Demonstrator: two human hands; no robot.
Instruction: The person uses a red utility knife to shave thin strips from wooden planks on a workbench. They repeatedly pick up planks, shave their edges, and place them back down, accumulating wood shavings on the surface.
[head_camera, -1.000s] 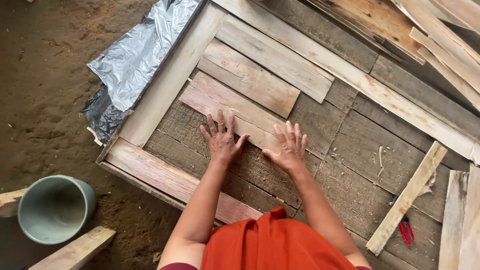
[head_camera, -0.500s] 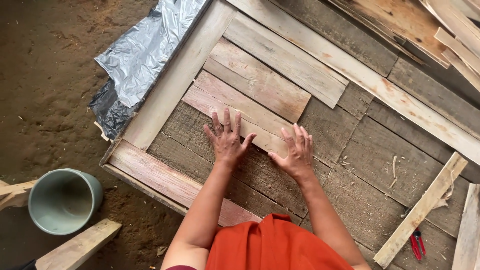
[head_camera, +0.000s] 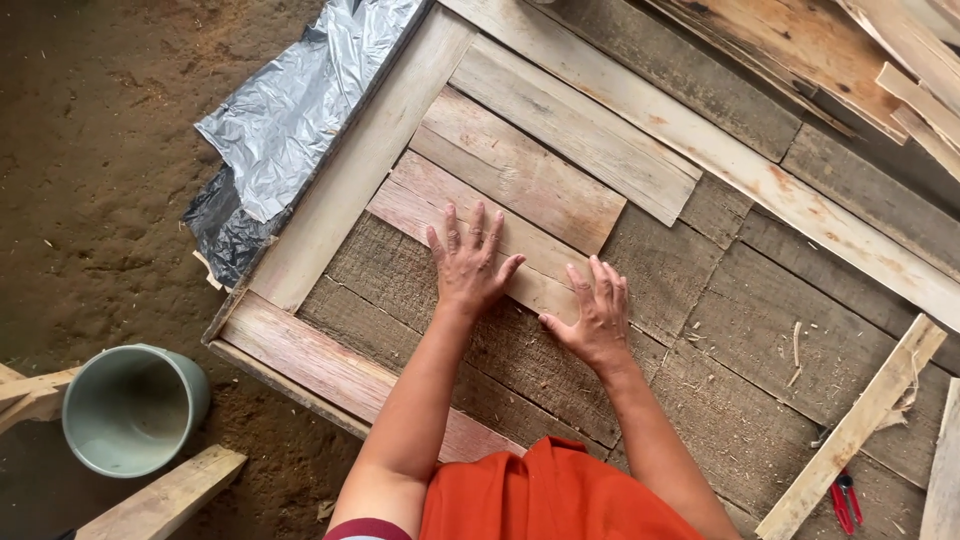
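My left hand (head_camera: 468, 262) and my right hand (head_camera: 597, 315) both lie flat, fingers spread, on a pale reddish plank (head_camera: 420, 205) that rests diagonally inside a wooden frame (head_camera: 350, 170). Two more short planks, one (head_camera: 515, 170) and another (head_camera: 575, 125), lie side by side beyond it. All rest on dark weathered boards (head_camera: 700, 370). Neither hand grips anything; both press on the plank's near edge.
A grey-green bucket (head_camera: 130, 408) stands on the dirt floor at lower left. Crumpled silver and black plastic sheet (head_camera: 290, 110) lies outside the frame. A loose slat (head_camera: 855, 425) and red-handled pliers (head_camera: 843, 500) lie at right. More planks (head_camera: 880, 50) are stacked at top right.
Both hands have stayed flat on the reddish plank; the view has shifted a little, so the scene sits slightly further right and lower. The plank looks pushed snug against its neighbour.
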